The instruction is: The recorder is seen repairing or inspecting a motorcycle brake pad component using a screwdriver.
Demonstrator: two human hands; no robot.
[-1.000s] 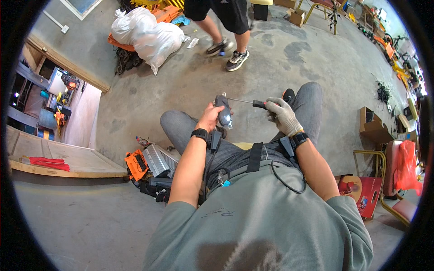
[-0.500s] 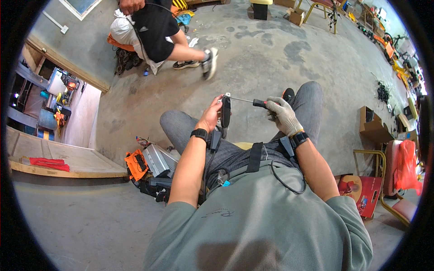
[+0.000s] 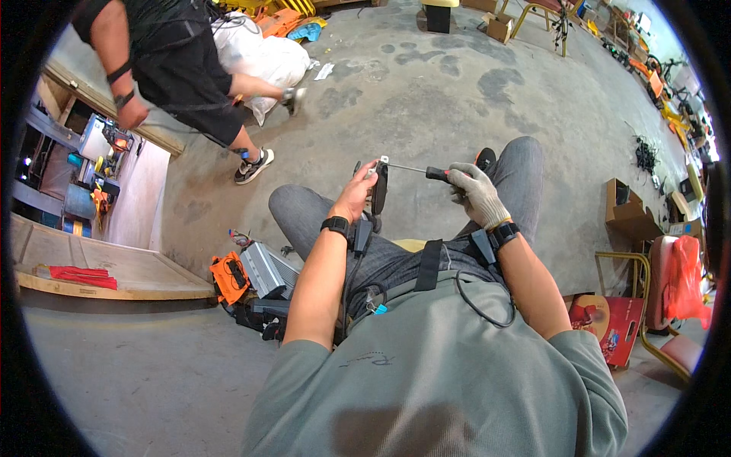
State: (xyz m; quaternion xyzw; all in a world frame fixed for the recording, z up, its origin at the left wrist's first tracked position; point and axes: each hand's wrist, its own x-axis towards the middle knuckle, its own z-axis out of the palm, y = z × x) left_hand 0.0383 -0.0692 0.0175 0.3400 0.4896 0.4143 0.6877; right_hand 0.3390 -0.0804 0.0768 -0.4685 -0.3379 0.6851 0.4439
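My bare left hand (image 3: 355, 192) is closed on a small dark oblong device (image 3: 380, 188), held upright and edge-on, with a small light metal tab (image 3: 384, 161) at its top. My right hand (image 3: 475, 192), in a pale knit glove, grips a screwdriver (image 3: 437, 174) by its black-and-red handle. Its long shaft reaches left to the tab at the device's top; whether the tip sits in a screw is too small to tell. Both hands are between my bent knees, above a cushioned yellow seat partly hidden under me.
A person (image 3: 167, 76) walks at upper left past white sacks (image 3: 266, 61). Beside me at left lie a silver metal case (image 3: 268, 268) and orange gear (image 3: 228, 278) near wooden boards (image 3: 114, 259). At right are cardboard boxes (image 3: 629, 207), a chair (image 3: 667, 350) and a red carton (image 3: 613, 324).
The person has walked leftward across the top. The device has turned from showing its grey face to edge-on and upright. My hands stay nearly in place, still holding device and screwdriver.
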